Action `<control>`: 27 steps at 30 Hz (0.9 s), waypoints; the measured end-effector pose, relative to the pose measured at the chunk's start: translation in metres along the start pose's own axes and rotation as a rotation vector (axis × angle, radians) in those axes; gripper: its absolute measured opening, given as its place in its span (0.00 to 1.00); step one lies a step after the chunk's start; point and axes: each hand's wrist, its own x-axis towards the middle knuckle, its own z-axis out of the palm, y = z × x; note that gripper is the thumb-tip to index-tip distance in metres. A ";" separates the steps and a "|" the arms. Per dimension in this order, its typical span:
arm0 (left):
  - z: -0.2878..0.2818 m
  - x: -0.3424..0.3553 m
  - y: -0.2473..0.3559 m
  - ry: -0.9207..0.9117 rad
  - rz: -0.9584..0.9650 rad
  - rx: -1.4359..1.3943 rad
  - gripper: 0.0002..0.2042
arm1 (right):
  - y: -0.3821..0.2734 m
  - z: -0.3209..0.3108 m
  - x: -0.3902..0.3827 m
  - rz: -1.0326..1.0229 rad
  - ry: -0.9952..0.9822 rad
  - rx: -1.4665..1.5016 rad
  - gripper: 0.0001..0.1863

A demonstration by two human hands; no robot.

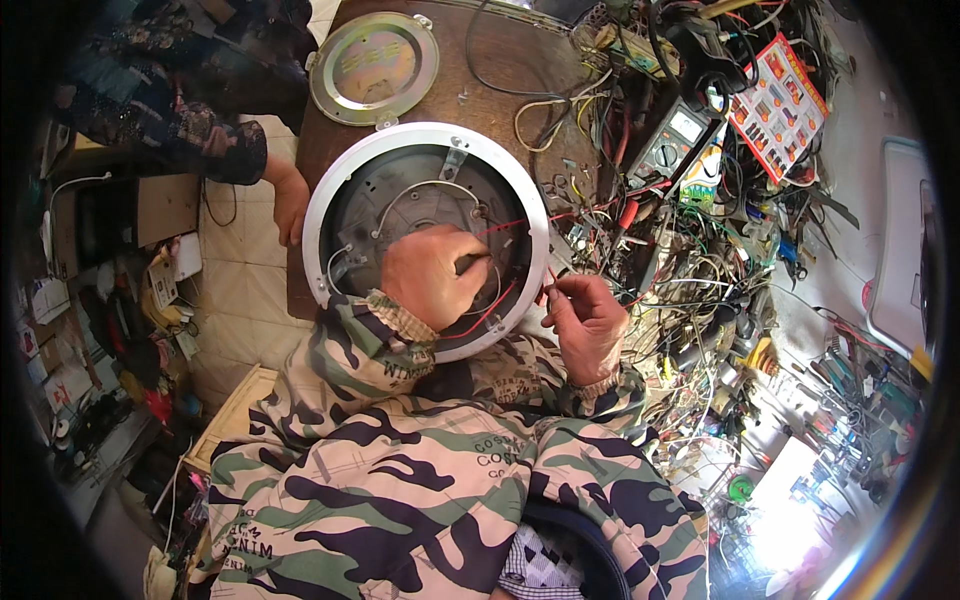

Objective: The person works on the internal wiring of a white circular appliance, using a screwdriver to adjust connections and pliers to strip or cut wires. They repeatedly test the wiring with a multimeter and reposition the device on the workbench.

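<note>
A round metal appliance housing (pixel 533 215) with a pale rim lies open side up on the brown table in front of me. My left hand (pixel 437 275) is over its interior, fingers curled in a pinch; whatever they grip is hidden. White wires (pixel 400 190) curve around the inside, and a thin red wire (pixel 492 318) runs along the near right wall. Just outside the rim, my right hand (pixel 592 318) pinches a thin red wire (pixel 549 284) between thumb and fingertips.
Beyond the housing lies a round metal cover (pixel 328 75). Another person's hand (pixel 291 205) rests by the brown table's (pixel 510 60) left edge. An analog multimeter (pixel 672 145) sits at right among tangled wires (pixel 690 260), beside a printed red-and-white sheet (pixel 780 105). Bright glare covers the lower right.
</note>
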 end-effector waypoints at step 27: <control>-0.015 0.055 -0.008 -0.547 -0.111 0.061 0.12 | 0.072 -0.001 -0.017 0.027 -0.010 -0.116 0.08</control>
